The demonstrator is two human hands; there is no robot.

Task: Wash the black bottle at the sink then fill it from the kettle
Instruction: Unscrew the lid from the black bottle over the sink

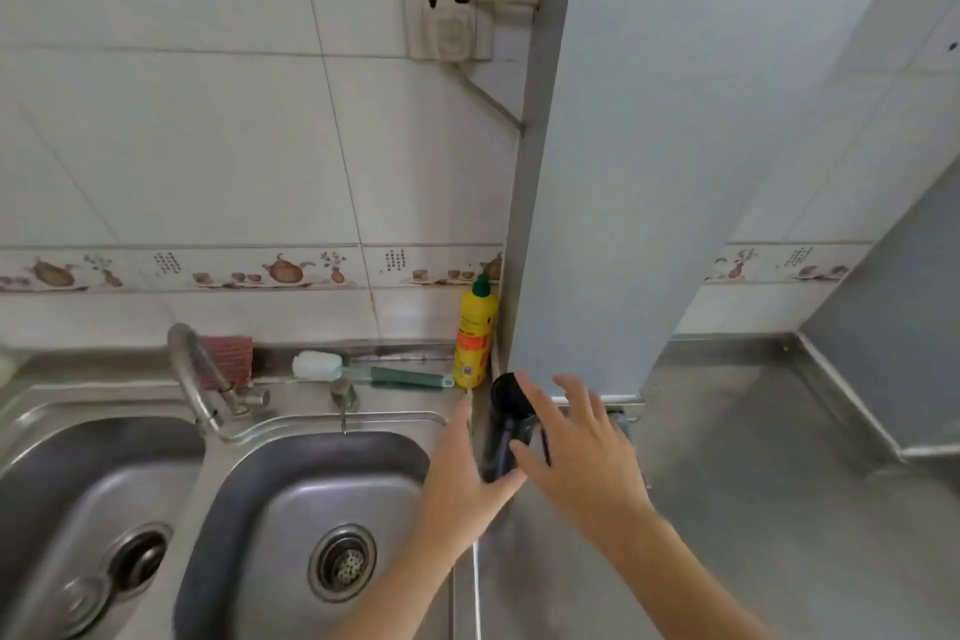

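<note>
The black bottle [506,413] stands upright on the steel counter [753,483], just right of the sink's right basin [332,424], with its cap on. My left hand [465,478] lies against the bottle's left side with straight fingers. My right hand [576,447] reaches over the bottle's right side, fingers spread, thumb touching its front. Neither hand plainly grips it. The bottle's lower part is hidden by my hands. No kettle is in view.
A double steel sink has a bent faucet [192,379] between the basins. Behind it lie a bottle brush [363,372], a red sponge [226,359] and a yellow detergent bottle [475,338]. A grey panel [597,172] rises right behind the black bottle.
</note>
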